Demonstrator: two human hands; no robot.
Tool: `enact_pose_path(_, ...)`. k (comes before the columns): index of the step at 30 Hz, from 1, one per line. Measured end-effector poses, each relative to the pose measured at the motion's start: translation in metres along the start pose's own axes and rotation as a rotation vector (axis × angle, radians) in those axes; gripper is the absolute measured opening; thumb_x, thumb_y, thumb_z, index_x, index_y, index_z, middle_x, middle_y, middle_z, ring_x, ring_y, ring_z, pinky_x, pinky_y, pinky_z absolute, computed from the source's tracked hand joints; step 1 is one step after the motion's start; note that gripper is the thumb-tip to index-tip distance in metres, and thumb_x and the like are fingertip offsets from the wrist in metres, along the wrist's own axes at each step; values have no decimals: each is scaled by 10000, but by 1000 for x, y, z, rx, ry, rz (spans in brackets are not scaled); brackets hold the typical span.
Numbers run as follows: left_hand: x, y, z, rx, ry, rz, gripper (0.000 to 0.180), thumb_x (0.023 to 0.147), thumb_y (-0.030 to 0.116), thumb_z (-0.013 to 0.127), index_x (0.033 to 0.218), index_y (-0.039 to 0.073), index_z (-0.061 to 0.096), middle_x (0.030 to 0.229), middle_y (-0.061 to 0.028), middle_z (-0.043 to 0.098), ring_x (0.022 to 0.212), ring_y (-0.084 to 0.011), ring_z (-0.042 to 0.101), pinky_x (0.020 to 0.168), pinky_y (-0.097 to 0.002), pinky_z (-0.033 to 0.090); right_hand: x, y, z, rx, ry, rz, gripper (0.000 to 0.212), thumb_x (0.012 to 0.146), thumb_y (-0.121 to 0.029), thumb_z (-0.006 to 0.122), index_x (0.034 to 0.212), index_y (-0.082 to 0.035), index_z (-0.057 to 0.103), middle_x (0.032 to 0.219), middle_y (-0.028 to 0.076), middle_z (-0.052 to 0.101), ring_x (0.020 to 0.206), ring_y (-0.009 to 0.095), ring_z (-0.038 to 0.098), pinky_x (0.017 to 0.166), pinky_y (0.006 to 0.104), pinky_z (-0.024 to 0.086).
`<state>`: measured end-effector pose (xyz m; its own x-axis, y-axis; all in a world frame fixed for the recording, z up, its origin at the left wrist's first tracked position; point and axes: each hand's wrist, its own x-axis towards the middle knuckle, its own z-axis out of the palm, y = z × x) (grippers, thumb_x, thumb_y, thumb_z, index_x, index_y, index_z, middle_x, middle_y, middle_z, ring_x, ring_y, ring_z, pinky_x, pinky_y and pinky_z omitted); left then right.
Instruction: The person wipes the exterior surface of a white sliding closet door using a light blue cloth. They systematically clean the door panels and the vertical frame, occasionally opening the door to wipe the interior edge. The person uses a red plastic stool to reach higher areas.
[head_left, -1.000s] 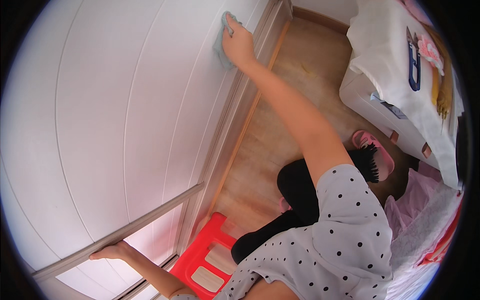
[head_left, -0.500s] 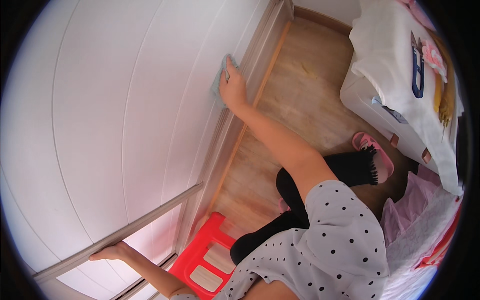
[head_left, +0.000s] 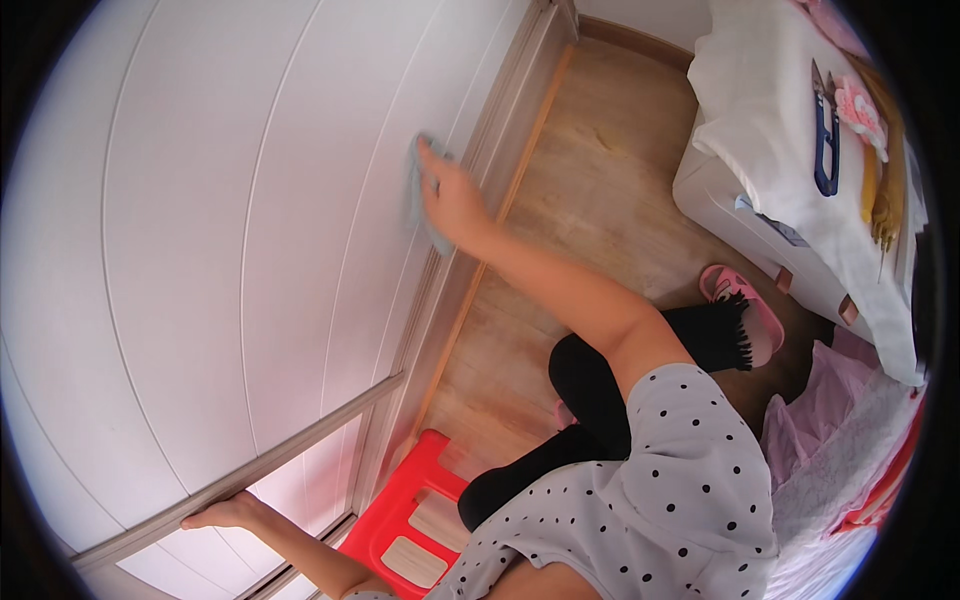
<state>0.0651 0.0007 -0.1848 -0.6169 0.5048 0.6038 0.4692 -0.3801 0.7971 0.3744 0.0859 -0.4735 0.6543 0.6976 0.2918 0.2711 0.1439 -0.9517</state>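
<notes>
A pale blue-green cloth (head_left: 413, 198) lies pressed against the white grooved door panel (head_left: 200, 230), close to its lower rail. My right hand (head_left: 455, 203) is closed on the cloth, with one finger stretched out along it. At lower left, my left hand (head_left: 225, 511) grips the metal-coloured edge frame (head_left: 290, 443) of that panel. Some of its fingers are hidden at the edge. Beyond this frame, a second white panel (head_left: 310, 470) shows in the gap.
A red plastic stool (head_left: 400, 520) stands beside my black-clad legs, on the wood-look floor (head_left: 590, 170). To the right is a white box (head_left: 725, 190) under a white cloth, carrying blue-handled snips (head_left: 827, 150) and a pink crocheted flower (head_left: 862, 115). A pinkish plastic bag (head_left: 815, 400) sits below.
My right hand and the cloth have slid down and slightly left over the panel, toward me. My left hand stays at the panel's edge.
</notes>
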Motion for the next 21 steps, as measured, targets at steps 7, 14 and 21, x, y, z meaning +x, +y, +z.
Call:
enact_pose_path(7, -4, 5, 0, -10, -17, -11, 729, 877, 578, 183, 1363, 36, 196, 1401, -171, 195, 1286, -323, 240, 1043, -439, 308, 49, 10, -30, 447, 90, 522, 381, 853, -162, 547, 1212, -43, 499, 909, 159, 604, 797, 204, 570, 712, 308, 462)
enact_pose_path(14, 5, -2, -6, -29, -41, -11, 729, 874, 583, 191, 1360, 40, 198, 1402, -173, 187, 1288, -325, 235, 1050, -443, 298, 34, 39, -45, 705, -12, 603, 356, 843, -231, 589, 1138, -48, 515, 951, 66, 574, 868, 147, 536, 718, 277, 457)
enact_pose_path(21, -2, 3, 1, -27, -35, -9, 708, 885, 561, 174, 1364, 39, 188, 1405, -170, 181, 1295, -322, 219, 1066, -438, 273, 38, 60, -44, 602, 55, 610, 331, 827, -215, 606, 1091, -44, 502, 956, 78, 550, 854, 161, 530, 705, 285, 454)
